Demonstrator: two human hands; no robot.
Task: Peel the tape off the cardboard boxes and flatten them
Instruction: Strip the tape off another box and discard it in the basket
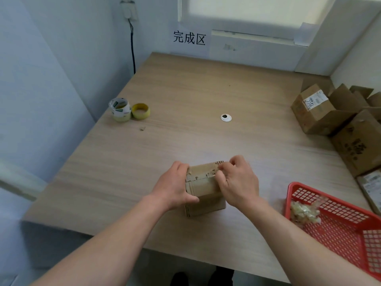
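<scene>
Left hand [175, 186] is gripping the left side of the cardboard box [204, 188], fingers curled over its top edge, thumb pressing the near face; right hand [237, 182] is pinching at the box's top right edge, fingers curled tight; can't tell whether it's pinching tape or bare cardboard, too blurry; box is standing on the table [185, 89] near the front edge, sitting between both hands; its right side is hiding behind the right hand; red basket [329, 196] to the right is getting cut off by the frame.
</scene>
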